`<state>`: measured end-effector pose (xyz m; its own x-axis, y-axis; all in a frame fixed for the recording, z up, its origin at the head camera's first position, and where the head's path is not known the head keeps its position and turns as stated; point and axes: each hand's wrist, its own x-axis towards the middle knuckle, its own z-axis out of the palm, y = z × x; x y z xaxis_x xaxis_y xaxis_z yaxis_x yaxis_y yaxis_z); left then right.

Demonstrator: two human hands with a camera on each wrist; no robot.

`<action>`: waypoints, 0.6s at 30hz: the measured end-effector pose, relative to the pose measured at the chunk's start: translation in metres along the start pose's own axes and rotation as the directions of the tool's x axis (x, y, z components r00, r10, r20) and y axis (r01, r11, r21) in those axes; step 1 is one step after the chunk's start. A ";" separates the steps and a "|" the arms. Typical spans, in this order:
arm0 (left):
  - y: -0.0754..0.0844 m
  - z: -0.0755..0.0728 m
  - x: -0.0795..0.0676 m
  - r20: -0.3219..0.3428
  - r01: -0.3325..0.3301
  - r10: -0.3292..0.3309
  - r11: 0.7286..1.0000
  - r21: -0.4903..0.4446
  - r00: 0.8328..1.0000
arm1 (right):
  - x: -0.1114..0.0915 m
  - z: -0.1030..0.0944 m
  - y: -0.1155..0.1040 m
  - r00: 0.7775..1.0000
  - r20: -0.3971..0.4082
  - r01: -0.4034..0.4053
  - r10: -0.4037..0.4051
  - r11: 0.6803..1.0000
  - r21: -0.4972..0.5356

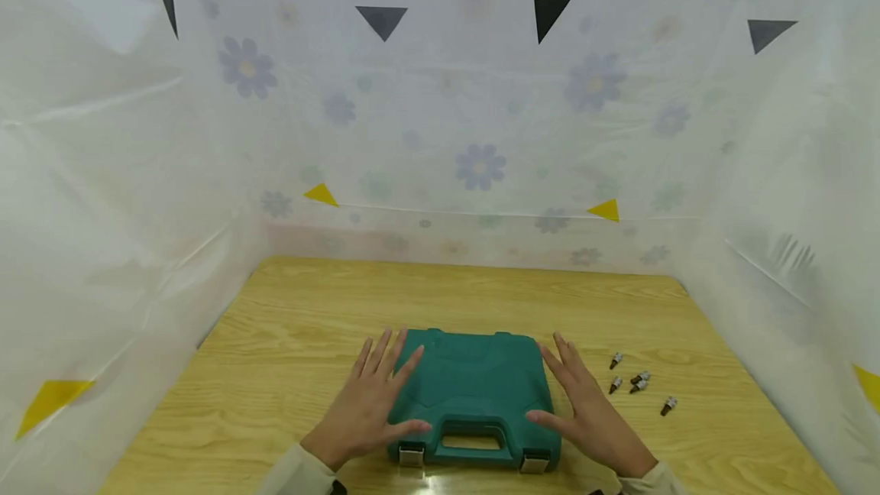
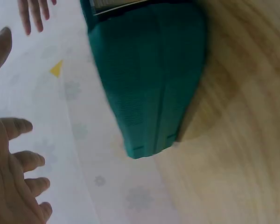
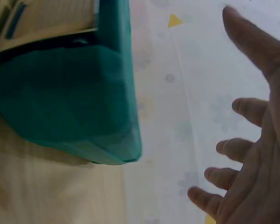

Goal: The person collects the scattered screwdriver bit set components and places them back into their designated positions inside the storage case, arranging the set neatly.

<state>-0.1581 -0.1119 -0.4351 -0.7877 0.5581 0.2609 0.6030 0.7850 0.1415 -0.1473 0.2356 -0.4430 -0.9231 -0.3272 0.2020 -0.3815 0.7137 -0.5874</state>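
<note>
A green plastic tool case (image 1: 481,380) lies closed on the wooden table, its handle and two metal latches (image 1: 412,457) facing the person. Over its left side the left hand (image 1: 371,401) is spread, fingers straight, holding nothing. The right hand (image 1: 584,407) is spread the same way at the case's right side. In the left wrist view the left hand (image 2: 14,172) stands apart from the end wall of the case (image 2: 149,79). The right wrist view likewise has a gap between the right hand (image 3: 252,154) and the case (image 3: 79,98).
Several small metal socket bits (image 1: 639,378) lie scattered on the table (image 1: 330,296) right of the case. White sheeting with printed flowers (image 1: 481,166) surrounds the table at the back and both sides, with black and yellow triangles on it.
</note>
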 end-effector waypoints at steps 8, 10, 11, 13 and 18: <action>-0.009 0.023 -0.006 0.092 -0.070 0.076 0.995 -0.068 0.993 | -0.005 0.016 0.016 0.985 0.152 -0.111 0.082 0.975 0.190; -0.010 0.027 -0.008 0.128 -0.061 0.072 0.994 -0.089 0.989 | -0.007 0.021 0.020 0.975 0.196 -0.146 0.105 0.967 0.211; -0.010 0.029 -0.009 0.147 -0.053 0.068 0.993 -0.102 0.987 | -0.007 0.023 0.022 0.970 0.215 -0.161 0.114 0.963 0.217; -0.011 0.032 -0.010 0.180 -0.038 0.060 0.992 -0.123 0.982 | -0.009 0.027 0.025 0.962 0.242 -0.184 0.126 0.955 0.233; -0.011 0.035 -0.010 0.227 0.000 0.037 0.987 -0.163 0.973 | -0.009 0.031 0.027 0.957 0.259 -0.197 0.128 0.946 0.259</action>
<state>-0.1612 -0.1171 -0.4728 -0.7726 0.6335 0.0423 0.6154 0.7307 0.2955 -0.1476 0.2383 -0.4850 -0.9204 -0.3817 -0.0846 -0.1668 0.5792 -0.7979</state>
